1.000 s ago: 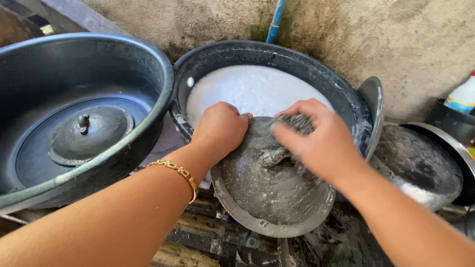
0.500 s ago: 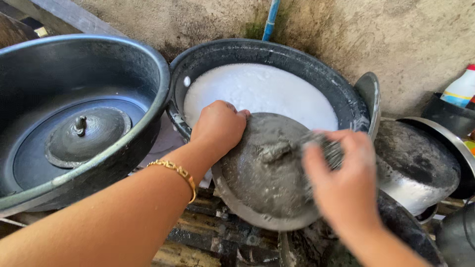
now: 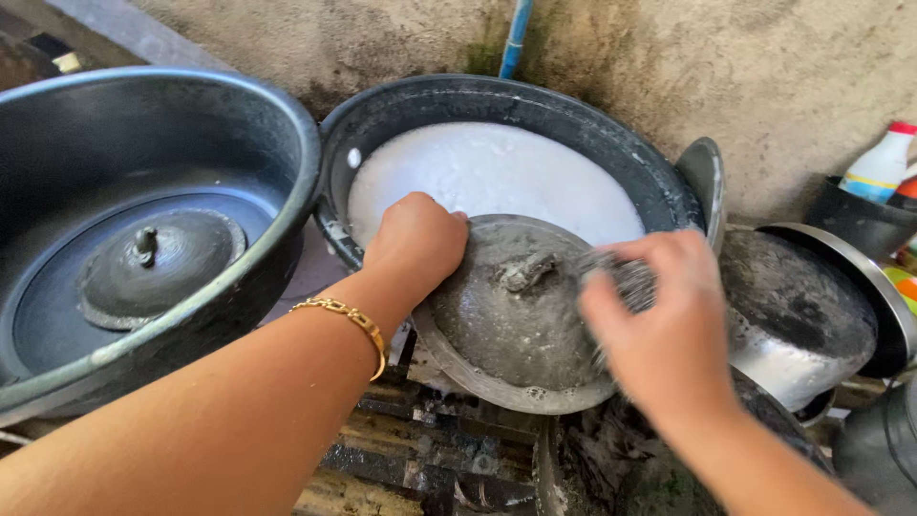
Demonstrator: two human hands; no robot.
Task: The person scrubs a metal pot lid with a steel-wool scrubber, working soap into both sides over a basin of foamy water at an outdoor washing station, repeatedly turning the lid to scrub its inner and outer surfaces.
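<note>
Your left hand point(image 3: 415, 244) clamps the upper left rim of the soot-grey pot lid point(image 3: 516, 315) at frame centre, tilted against the foam-filled black basin point(image 3: 382, 124). Your right hand point(image 3: 659, 325) presses a steel scourer point(image 3: 626, 279) on it, fingers closed round it.

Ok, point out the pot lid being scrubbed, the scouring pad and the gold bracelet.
pot lid point(image 3: 516, 315), head view, on its soapy domed top below the knob.
scouring pad point(image 3: 626, 279), head view, on the wiry part beside the right hand's fingers.
gold bracelet point(image 3: 351, 317), head view, on the chain across the left wrist.
</note>
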